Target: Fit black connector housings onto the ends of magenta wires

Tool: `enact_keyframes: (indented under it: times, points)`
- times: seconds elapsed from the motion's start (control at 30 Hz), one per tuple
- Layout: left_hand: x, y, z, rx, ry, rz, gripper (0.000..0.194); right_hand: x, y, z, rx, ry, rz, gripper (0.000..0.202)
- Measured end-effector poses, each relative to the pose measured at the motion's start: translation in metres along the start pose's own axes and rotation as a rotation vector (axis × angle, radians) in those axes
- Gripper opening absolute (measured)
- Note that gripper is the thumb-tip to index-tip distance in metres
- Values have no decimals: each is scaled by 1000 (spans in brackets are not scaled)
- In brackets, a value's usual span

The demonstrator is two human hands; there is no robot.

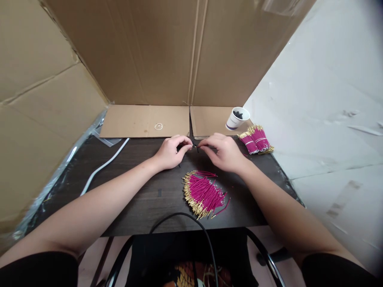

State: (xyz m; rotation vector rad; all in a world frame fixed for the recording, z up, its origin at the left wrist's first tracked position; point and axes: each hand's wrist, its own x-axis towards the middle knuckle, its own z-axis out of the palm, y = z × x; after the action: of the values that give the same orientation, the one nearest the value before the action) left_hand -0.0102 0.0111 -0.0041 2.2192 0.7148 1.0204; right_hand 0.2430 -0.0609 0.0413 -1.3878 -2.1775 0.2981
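Observation:
My left hand and my right hand meet above the table, both closed in a pinch. A small black piece shows at the left fingertips; its exact kind is too small to make out. A bit of magenta wire sticks out of the right fingertips and meets the black piece. Whether the two are joined cannot be seen. Nearer to me lies a loose pile of short magenta wires with gold-coloured metal ends. Other dark bits lie on the table below my hands.
Tied bundles of magenta wires lie at the right, near a paper cup holding black pieces. Cardboard sheets cover the table's back edge, with a white ring on one. A white cable crosses the left; a black cable loops in front.

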Motion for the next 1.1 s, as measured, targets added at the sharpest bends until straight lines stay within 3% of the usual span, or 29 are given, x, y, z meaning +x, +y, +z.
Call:
enact_keyframes:
  times: [0.47,1.1]
  points:
    - [-2,0,1,-16,62,68,7,0,4,10,266,39,129,30]
    - [-2,2,2,-35,71,60,6,0,1,11,324,32,143,31]
